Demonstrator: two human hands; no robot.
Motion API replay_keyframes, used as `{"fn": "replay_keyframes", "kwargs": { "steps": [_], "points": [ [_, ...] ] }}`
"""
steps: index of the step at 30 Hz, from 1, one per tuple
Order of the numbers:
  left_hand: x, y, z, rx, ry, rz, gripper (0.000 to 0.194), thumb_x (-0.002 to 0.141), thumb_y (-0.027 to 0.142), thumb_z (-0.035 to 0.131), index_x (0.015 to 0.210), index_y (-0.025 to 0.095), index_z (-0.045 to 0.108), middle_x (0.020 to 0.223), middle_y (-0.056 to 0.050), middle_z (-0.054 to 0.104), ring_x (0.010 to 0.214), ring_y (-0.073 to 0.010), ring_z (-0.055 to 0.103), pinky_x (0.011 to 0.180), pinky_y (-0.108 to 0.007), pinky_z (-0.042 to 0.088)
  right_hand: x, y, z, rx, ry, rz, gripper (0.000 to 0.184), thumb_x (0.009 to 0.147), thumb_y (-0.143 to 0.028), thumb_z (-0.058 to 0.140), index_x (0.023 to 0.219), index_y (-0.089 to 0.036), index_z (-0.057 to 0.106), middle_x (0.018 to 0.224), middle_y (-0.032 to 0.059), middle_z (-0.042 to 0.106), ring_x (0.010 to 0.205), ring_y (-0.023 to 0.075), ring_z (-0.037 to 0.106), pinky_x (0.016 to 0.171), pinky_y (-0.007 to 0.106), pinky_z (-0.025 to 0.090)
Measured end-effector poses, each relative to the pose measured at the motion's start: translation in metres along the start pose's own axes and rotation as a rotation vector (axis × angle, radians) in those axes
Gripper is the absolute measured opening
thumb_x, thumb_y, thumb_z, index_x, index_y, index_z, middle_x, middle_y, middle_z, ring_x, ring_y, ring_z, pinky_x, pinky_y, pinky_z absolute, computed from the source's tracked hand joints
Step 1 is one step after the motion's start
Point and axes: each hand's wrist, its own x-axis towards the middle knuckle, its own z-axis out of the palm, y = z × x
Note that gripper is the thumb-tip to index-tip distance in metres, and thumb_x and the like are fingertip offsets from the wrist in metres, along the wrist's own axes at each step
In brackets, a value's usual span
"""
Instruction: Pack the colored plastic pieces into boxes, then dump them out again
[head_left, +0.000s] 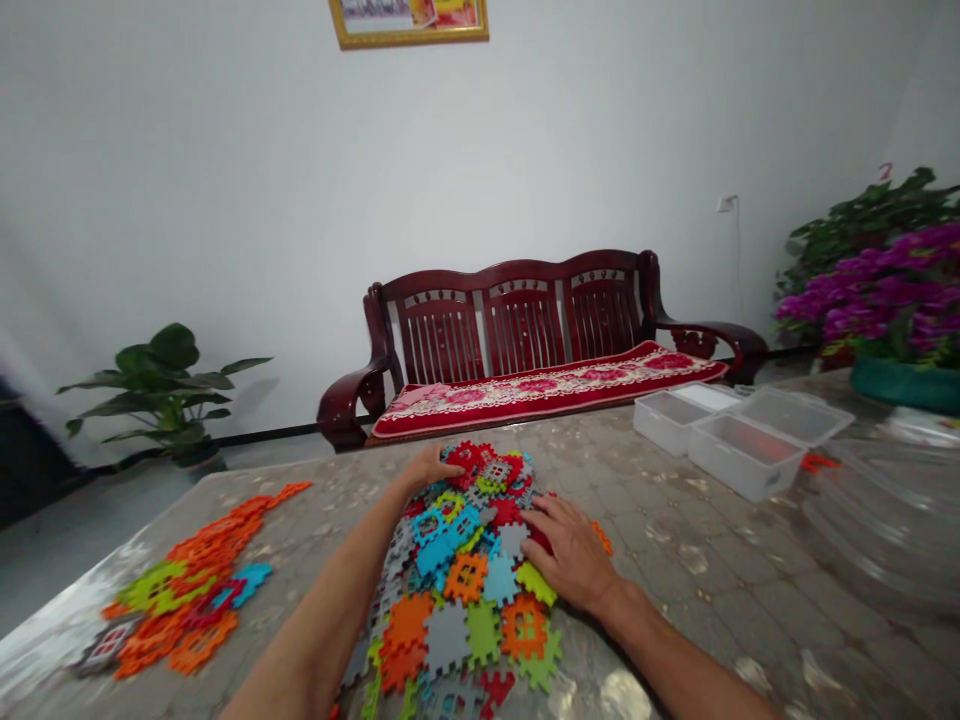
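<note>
A heap of interlocking plastic puzzle tiles (446, 635) in red, orange, blue, green and grey lies on the table in front of me. My left hand (427, 468) reaches to the far left side of the heap, its thumb stretched over red tiles; its other fingers are partly hidden. My right hand (566, 548) rests against the heap's right side, fingers spread over red and grey tiles. Neither hand visibly grips a single tile. Some tiles have window-like cutouts, such as the orange window tile (524, 626) near the right edge.
A separate group of mostly orange tiles (217, 560) lies on the left of the patterned tabletop (660, 620). Clear plastic boxes (742, 455) and a transparent lid-like item (885, 510) are on the right. Behind stand a wooden bench (517, 320), a leafy plant (161, 390) and purple flowers (885, 285).
</note>
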Motion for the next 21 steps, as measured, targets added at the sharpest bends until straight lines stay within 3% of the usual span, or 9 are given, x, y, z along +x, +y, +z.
{"fn": "replay_keyframes", "kwargs": {
  "steps": [6, 10, 12, 17, 19, 21],
  "points": [
    [-0.024, 0.021, 0.008, 0.010, -0.129, 0.167, 0.036, 0.098, 0.040, 0.068, 0.125, 0.016, 0.064, 0.126, -0.008, 0.066, 0.108, -0.0264, 0.067, 0.092, -0.045, 0.059, 0.001, -0.001, -0.001, 0.000, -0.011, 0.023, 0.040, 0.093, -0.032, 0.060, 0.131, -0.027, 0.072, 0.146, 0.0103, 0.063, 0.140, 0.0311, 0.050, 0.121, 0.048, 0.032],
    [-0.049, 0.029, 0.005, -0.033, -0.217, 0.291, 0.041, 0.072, 0.039, 0.085, 0.101, 0.016, 0.068, 0.092, 0.001, 0.069, 0.090, -0.0225, 0.065, 0.080, -0.031, 0.054, 0.001, -0.001, 0.000, 0.013, 0.010, 0.016, 0.039, 0.093, -0.031, 0.060, 0.130, -0.026, 0.072, 0.143, 0.0106, 0.064, 0.139, 0.0308, 0.051, 0.120, 0.048, 0.034],
    [-0.057, 0.031, -0.002, -0.059, -0.265, 0.327, 0.046, 0.065, 0.040, 0.085, 0.101, 0.018, 0.068, 0.089, 0.002, 0.069, 0.085, -0.0203, 0.065, 0.075, -0.028, 0.053, 0.002, 0.000, -0.001, 0.032, 0.027, 0.006, 0.037, 0.093, -0.028, 0.059, 0.127, -0.025, 0.073, 0.140, 0.0107, 0.066, 0.136, 0.0295, 0.053, 0.119, 0.046, 0.036],
    [-0.039, 0.048, -0.007, -0.054, -0.202, 0.338, 0.044, 0.087, 0.054, 0.058, 0.108, 0.017, 0.069, 0.108, -0.006, 0.075, 0.100, -0.0246, 0.068, 0.090, -0.034, 0.054, 0.003, -0.001, -0.004, 0.075, 0.072, -0.003, 0.025, 0.093, -0.020, 0.054, 0.111, -0.020, 0.072, 0.118, 0.0093, 0.072, 0.116, 0.0248, 0.061, 0.108, 0.039, 0.042],
    [-0.024, 0.060, 0.006, -0.017, -0.144, 0.322, 0.046, 0.095, 0.053, 0.049, 0.117, 0.017, 0.068, 0.122, -0.009, 0.073, 0.116, -0.0280, 0.065, 0.102, -0.038, 0.050, 0.004, -0.002, -0.005, 0.068, 0.090, 0.013, 0.021, 0.094, -0.019, 0.055, 0.107, -0.020, 0.071, 0.113, 0.0091, 0.072, 0.113, 0.0250, 0.061, 0.105, 0.038, 0.043],
    [-0.010, 0.073, 0.025, 0.031, -0.099, 0.298, 0.048, 0.098, 0.052, 0.051, 0.129, 0.018, 0.064, 0.141, -0.012, 0.065, 0.137, -0.0316, 0.053, 0.115, -0.042, 0.040, 0.003, -0.002, -0.005, 0.058, 0.102, 0.024, 0.020, 0.094, -0.020, 0.055, 0.108, -0.020, 0.070, 0.114, 0.0093, 0.071, 0.114, 0.0255, 0.061, 0.105, 0.038, 0.043]
  ]
}}
